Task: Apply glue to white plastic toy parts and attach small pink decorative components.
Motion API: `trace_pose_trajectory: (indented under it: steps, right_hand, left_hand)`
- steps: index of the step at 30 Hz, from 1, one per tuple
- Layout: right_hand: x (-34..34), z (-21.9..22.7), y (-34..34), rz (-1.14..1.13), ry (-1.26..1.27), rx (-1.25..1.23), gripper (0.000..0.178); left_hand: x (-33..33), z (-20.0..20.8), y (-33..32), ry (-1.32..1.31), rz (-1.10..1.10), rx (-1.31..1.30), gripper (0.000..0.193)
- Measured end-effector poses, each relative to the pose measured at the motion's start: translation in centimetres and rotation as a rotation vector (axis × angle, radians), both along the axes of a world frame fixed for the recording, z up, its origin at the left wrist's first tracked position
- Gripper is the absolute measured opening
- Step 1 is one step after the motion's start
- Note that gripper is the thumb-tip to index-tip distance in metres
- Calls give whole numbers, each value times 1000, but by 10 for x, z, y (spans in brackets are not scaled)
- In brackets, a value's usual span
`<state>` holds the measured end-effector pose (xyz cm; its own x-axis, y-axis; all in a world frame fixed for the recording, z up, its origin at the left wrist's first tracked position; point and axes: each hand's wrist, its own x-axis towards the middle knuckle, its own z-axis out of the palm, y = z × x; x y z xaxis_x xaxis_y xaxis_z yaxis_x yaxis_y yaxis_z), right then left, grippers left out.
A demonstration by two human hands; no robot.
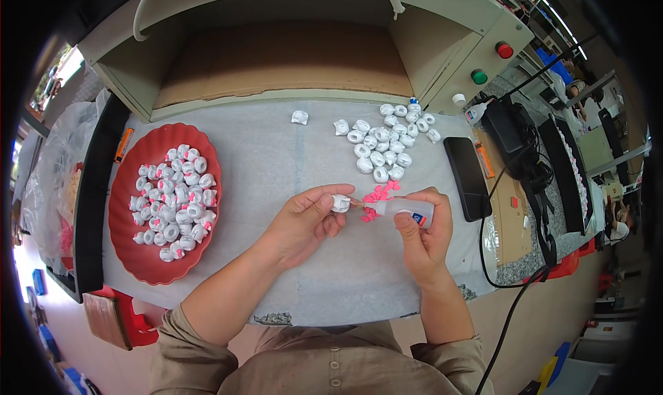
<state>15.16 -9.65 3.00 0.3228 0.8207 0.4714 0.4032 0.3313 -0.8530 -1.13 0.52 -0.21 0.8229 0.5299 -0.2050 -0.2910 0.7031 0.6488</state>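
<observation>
A pale sheet covers the bench, and beyond the grip stands a grey-green booth with two buttons, one red and one green. The left hand pinches one white piece between thumb and fingers; just right of it, the right hand wraps one clear bottle, its nozzle aimed at that piece. Whether the tip touches cannot be told. Small pink bits, too bunched to count, lie around the nozzle. Beyond the right hand sits one group of white pieces, between two and three dozen; one lone white piece lies beyond the left hand, well apart from them. Left of the grip, one red scalloped dish holds dozens more, overlapping, many with pink on them. Right of the grip lies one black phone. Open sheet runs from the left forearm to the dish's rim, and from the left hand out to the booth's front edge; the bench's near edge passes beneath both forearms.
</observation>
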Motion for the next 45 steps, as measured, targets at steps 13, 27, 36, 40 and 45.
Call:
trace_pose_trajectory:
  steps: [13,27,36,40,45]
  right_hand:
    - [0,-2,1,10,-12,0,23]
    - [-3,-7,-1,-40,-278,157,28]
    - [-4,-8,1,-30,-311,160,30]
    - [-3,-7,1,-44,-353,165,30]
    - [-2,-5,1,-45,-394,173,31]
  left_hand:
    - [0,-1,0,11,3,3,35]
    - [2,2,0,16,51,-21,31]
    - [2,3,-1,31,54,-27,29]
    - [2,4,-1,40,56,-22,29]
    - [2,2,0,50,71,-23,29]
